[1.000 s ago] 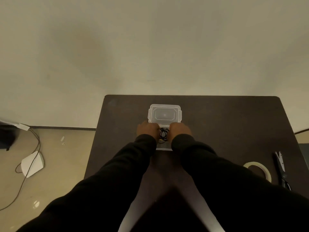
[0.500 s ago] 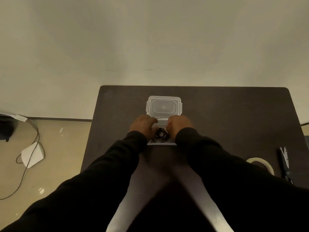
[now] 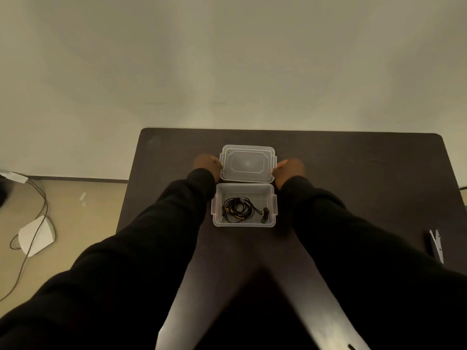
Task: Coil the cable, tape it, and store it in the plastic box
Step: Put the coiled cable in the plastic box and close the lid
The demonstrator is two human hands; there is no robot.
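Observation:
A clear plastic box (image 3: 217,213) stands open on the dark table (image 3: 353,178), with a coiled black and yellow cable (image 3: 238,210) lying inside it, its earbud ends at the right. Just behind the box lies its clear lid (image 3: 248,163), flat on the table. My left hand (image 3: 207,165) grips the lid's left edge and my right hand (image 3: 289,170) grips its right edge. Both sleeves are black and run either side of the box.
Scissors (image 3: 436,245) lie at the table's right edge, partly hidden by my right sleeve. On the floor to the left sit a white device (image 3: 36,236) and a trailing wire (image 3: 38,198). A pale wall rises behind the table.
Both hands have left the box, where they were over the coiled cable, and moved back to the sides of the lid. The cable now lies uncovered in the box.

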